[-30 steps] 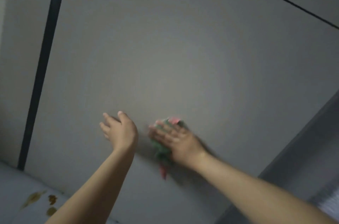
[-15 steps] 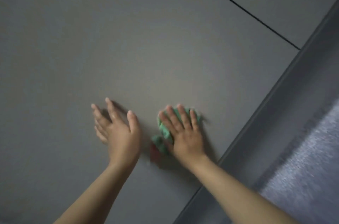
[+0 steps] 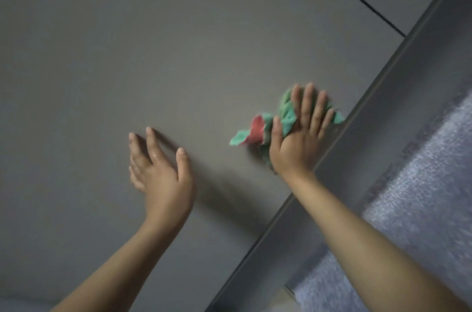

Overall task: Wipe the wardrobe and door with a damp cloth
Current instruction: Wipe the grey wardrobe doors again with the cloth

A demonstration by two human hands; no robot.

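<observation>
Dim light; pale frosted pane (image 3: 421, 196) beside a grey frame (image 3: 398, 97).

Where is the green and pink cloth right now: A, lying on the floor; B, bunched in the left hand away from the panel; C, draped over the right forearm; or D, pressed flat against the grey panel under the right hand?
D: the right hand lies with straight fingers over the cloth, pressing it to the grey panel near its right edge, while the left hand holds nothing.

My right hand (image 3: 301, 133) is hard against the panel's right edge (image 3: 332, 153); bare wardrobe panel (image 3: 153, 43) lies open leftward and above.
</observation>
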